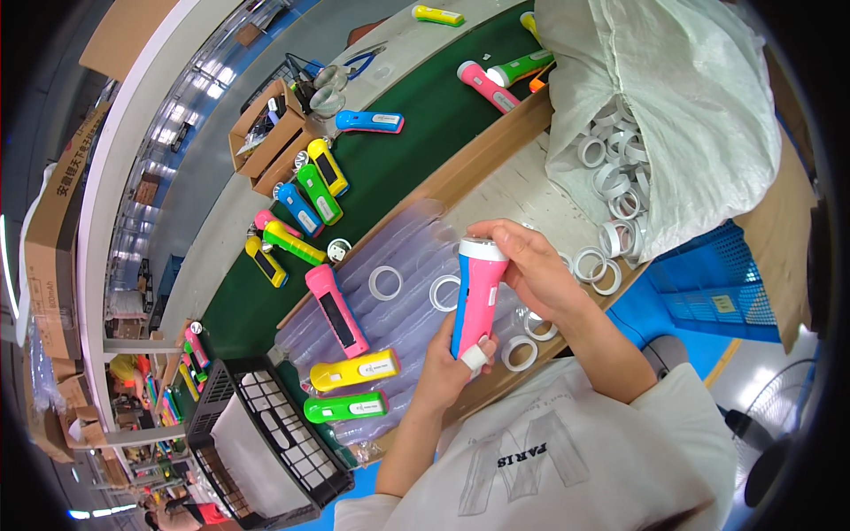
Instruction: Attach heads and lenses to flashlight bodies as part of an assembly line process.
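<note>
A pink and blue flashlight (pixel 478 301) stands nearly upright in front of me, its white head ring (pixel 483 249) at the top. My left hand (pixel 447 367) wraps round its lower end; a white wrap shows on one finger. At the top, my right hand (pixel 536 265) closes its fingers on the ring end. Left of my hands, a pink flashlight with a dark panel (pixel 336 310), a yellow flashlight (pixel 354 370) and a green flashlight (pixel 347 407) lie on clear ribbed plastic (pixel 403 332). Loose white rings (pixel 385 283) lie on the plastic and beside my right hand.
A large pale sack (pixel 655 115) spills white rings at the right. Beyond the wooden ledge (pixel 434 190), a green belt (pixel 425 97) carries several coloured flashlights. A cardboard box (pixel 274 133) sits past it. A black crate (pixel 292 434) stands lower left, a blue crate (pixel 708 283) at right.
</note>
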The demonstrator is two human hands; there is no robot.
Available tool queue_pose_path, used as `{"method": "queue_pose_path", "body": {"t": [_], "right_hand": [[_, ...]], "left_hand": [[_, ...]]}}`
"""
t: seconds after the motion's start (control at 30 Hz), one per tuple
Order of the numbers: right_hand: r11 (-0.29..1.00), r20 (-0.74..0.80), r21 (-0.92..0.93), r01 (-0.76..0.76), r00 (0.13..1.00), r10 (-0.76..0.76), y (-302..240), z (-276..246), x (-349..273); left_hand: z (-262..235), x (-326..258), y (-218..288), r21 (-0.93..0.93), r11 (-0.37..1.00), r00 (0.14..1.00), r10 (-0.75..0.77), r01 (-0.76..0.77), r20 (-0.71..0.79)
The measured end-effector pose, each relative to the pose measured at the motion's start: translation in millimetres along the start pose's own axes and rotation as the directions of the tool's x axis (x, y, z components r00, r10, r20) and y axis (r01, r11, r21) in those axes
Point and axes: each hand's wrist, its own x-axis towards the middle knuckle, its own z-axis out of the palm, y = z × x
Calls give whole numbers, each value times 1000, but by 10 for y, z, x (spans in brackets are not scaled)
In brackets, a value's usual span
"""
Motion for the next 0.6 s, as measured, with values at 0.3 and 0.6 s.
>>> {"method": "queue_pose_path", "body": {"t": [0.3,0.6], "right_hand": [[-517,-30,-805,-291,890,-454,-299,-604,-367],[-590,-99,-751,-297,934,-344,-276,-1018,-430]], "left_hand": [[-1060,1204,698,979,106,789,610,-177,76],[-669,1699,595,880,-410,782,455,-240,425]]}}
